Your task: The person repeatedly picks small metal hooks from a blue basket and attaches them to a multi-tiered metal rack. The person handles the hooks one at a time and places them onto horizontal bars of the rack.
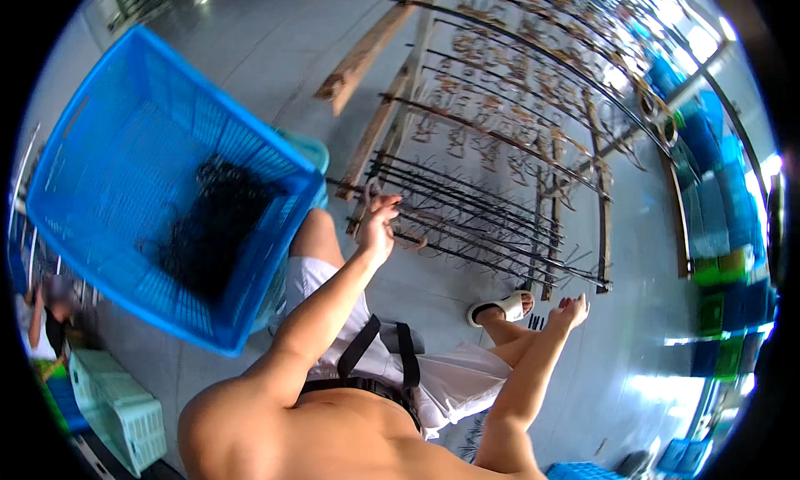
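Note:
My left hand (379, 228) is at the left end of a low rack of dark rods (467, 209). Its fingers are bent and somewhat apart, and I make out nothing held in them. A pale, thin strip (372, 190) hangs on the rods right beside these fingers. Near the rack's lower right corner is my right hand (572, 313), its fingers curled together. Whether something small is in them is hidden. Thin dark hooks or wires (575, 265) stick out close above that hand. Many brownish looped pieces (500, 105) hang from the rods farther back.
A big blue plastic basket (108, 188) stands at my left, with a dark tangled heap (221, 222) inside. Wooden posts (375, 51) hold up the rack. Stacked blue and green crates (717, 213) line the right side. A pale green crate (121, 409) and another person (54, 322) are at the lower left.

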`<state>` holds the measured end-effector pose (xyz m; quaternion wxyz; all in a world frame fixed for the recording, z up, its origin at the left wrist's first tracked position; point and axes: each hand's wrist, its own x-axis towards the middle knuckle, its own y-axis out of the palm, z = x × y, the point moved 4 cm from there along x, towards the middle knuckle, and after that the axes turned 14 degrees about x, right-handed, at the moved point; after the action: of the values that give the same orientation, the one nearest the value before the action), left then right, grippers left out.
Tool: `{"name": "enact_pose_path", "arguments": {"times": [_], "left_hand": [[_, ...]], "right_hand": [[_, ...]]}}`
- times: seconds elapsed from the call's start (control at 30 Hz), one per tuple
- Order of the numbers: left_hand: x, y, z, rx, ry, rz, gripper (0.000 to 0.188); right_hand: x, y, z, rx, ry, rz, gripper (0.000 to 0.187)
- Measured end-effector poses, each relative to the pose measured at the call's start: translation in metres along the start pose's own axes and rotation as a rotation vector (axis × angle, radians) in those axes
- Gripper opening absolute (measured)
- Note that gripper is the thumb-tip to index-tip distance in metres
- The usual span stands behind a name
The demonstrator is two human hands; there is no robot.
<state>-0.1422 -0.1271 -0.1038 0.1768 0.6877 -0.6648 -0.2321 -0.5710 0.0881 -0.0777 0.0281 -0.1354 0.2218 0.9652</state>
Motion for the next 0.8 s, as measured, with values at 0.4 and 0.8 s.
{"name": "enact_pose_path", "arguments": {"times": [0.4, 0.8], "left_hand": [[-0.076, -0.007, -0.047, 0.738, -0.037, -0.070, 0.052], [0.004, -0.202, -0.198, 1.590, 0.012, -0.525, 0.024]], "right_hand": [[-0.368, 0.057, -0.024, -0.577, -0.634, 1.682, 0.038], [-0.276, 0.057, 0.006, -0.339, 0.089, 1.174, 0.017]]}}
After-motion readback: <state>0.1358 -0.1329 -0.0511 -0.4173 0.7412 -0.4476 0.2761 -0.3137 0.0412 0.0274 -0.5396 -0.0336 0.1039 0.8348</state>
